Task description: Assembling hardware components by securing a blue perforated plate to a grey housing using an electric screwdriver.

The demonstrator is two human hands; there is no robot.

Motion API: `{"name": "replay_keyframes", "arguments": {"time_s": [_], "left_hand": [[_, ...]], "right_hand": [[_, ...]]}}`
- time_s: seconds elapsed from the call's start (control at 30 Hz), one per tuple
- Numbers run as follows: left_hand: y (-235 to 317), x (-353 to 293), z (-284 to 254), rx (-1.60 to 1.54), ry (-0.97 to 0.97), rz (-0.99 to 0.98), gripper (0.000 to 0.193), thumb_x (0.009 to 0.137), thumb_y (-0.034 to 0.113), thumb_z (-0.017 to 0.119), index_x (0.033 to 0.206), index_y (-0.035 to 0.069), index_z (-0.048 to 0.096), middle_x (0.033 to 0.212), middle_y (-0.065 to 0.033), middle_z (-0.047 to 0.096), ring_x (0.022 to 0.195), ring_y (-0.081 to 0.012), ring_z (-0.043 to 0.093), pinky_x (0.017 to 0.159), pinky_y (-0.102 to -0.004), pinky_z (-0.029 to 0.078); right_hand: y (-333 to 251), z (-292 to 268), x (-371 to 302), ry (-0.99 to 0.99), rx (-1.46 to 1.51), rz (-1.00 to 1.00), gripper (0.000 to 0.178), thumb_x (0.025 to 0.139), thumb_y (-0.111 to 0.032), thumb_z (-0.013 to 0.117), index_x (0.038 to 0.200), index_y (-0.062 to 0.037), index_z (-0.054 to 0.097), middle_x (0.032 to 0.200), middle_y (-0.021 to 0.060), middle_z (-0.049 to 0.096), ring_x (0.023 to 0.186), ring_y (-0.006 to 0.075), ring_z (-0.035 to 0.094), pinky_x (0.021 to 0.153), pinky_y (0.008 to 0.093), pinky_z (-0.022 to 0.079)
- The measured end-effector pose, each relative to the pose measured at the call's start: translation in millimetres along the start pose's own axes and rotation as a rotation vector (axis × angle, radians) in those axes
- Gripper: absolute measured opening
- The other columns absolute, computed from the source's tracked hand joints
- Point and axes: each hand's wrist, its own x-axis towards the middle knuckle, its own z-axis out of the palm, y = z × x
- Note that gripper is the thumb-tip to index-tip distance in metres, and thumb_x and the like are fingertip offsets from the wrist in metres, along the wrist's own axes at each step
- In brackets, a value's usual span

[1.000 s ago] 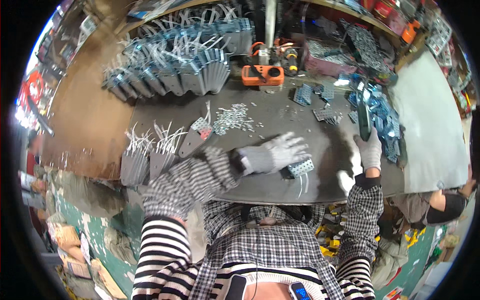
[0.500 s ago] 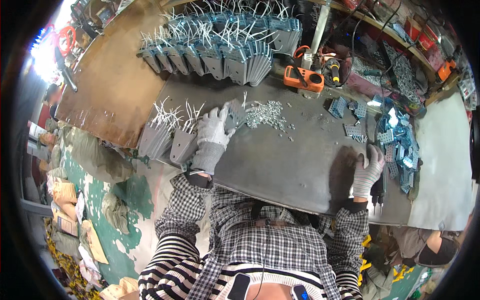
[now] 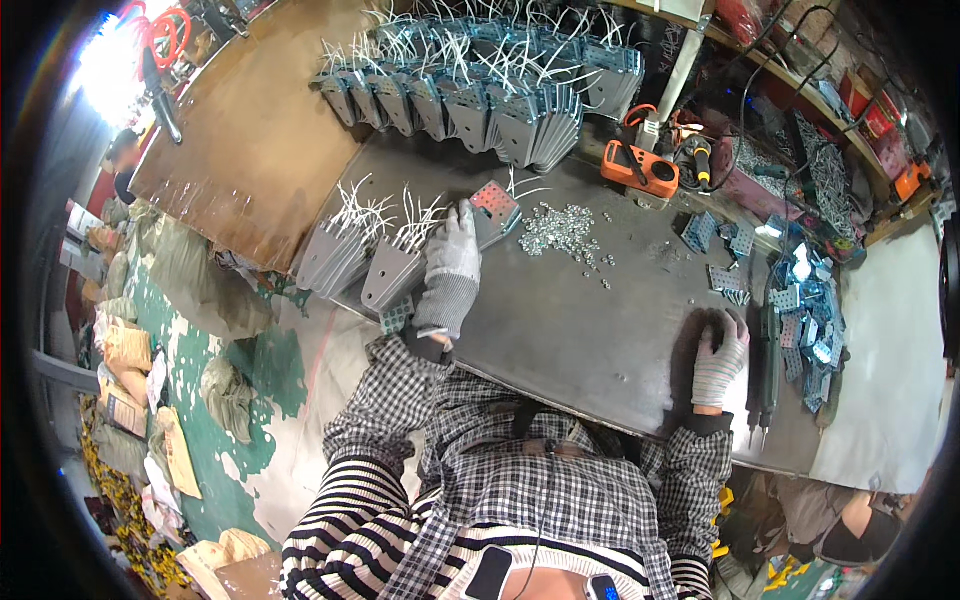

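My left hand [image 3: 453,262], in a grey knit glove, has its fingers closed at the edge of a perforated metal plate [image 3: 495,208] with white wires, tilted to show a reddish dotted face. The thumb is partly hidden. Just left of that hand stand two bundles of grey metal plates with white wires, the nearer bundle [image 3: 392,275] and the farther-left bundle [image 3: 330,258]. My right hand [image 3: 721,368], in a striped glove, rests on the table with its fingers apart, holding nothing. Beside it lies a dark pen-shaped electric screwdriver [image 3: 769,370].
Small shiny nuts [image 3: 560,232] lie heaped mid-table. Rows of wired plates [image 3: 480,120] line the back. An orange device [image 3: 640,168] stands by a pole. Blue perforated pieces [image 3: 805,320] pile at the right, near a bin of screws [image 3: 832,180].
The plate at my left hand has turned from its grey side to its reddish dotted face. My right hand has shifted slightly down and away from the blue pieces. The whole view has shifted.
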Motion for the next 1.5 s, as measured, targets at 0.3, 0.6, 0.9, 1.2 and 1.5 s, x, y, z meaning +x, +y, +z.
{"name": "replay_keyframes", "arguments": {"time_s": [0.3, 0.6, 0.9, 1.2, 1.5], "left_hand": [[-94, -59, -5, -0.057, 0.273, 0.004, 0.074, 0.080, 0.025, 0.069, 0.146, 0.012, 0.038, 0.147, -0.0135, 0.040, 0.131, -0.0335, 0.041, 0.110, -0.0469, 0.030], [-106, -50, -14, -0.125, 0.276, 0.110, 0.057, 0.079, 0.019, 0.071, 0.131, 0.007, 0.053, 0.139, -0.0108, 0.048, 0.121, -0.0341, 0.049, 0.103, -0.0438, 0.039], [-102, -61, -15, -0.182, 0.300, 0.077, 0.049, 0.079, 0.025, 0.071, 0.126, 0.016, 0.060, 0.139, -0.0101, 0.049, 0.128, -0.0330, 0.044, 0.108, -0.0470, 0.031], [-95, -55, 8, -2.343, -0.206, 0.044, 0.045, 0.099, 0.023, 0.047, 0.136, -0.002, 0.044, 0.121, -0.0163, 0.060, 0.110, -0.0279, 0.061, 0.091, -0.0398, 0.054], [128, -110, 6, -1.816, -0.838, 0.345, 0.034, 0.101, 0.016, 0.045, 0.129, -0.002, 0.051, 0.124, -0.0135, 0.061, 0.114, -0.0206, 0.059, 0.101, -0.0337, 0.046]], "right_hand": [[-27, -1, 12, -0.076, 0.031, -0.163, 0.038, 0.078, -0.004, 0.065, 0.115, -0.0061, 0.059, 0.118, 0.0146, 0.058, 0.112, 0.0349, 0.052, 0.098, 0.0449, 0.041], [31, -4, 69, -0.082, -0.212, 0.043, 0.028, 0.080, -0.010, 0.066, 0.108, -0.0118, 0.062, 0.102, 0.0161, 0.062, 0.091, 0.0374, 0.061, 0.080, 0.0451, 0.050], [31, 26, 70, -0.098, -0.090, 0.077, 0.017, 0.086, -0.026, 0.065, 0.095, -0.0115, 0.066, 0.088, 0.0171, 0.067, 0.087, 0.0371, 0.064, 0.073, 0.0454, 0.050], [-45, -4, 45, 0.104, 0.297, 0.016, 0.037, 0.081, -0.002, 0.069, 0.116, -0.0038, 0.059, 0.097, 0.0158, 0.067, 0.090, 0.0279, 0.067, 0.079, 0.0354, 0.052], [-98, -20, 12, -0.170, 0.343, -0.292, 0.023, 0.074, -0.002, 0.067, 0.097, -0.0044, 0.063, 0.089, 0.0128, 0.062, 0.083, 0.0335, 0.061, 0.074, 0.0412, 0.050]]}}
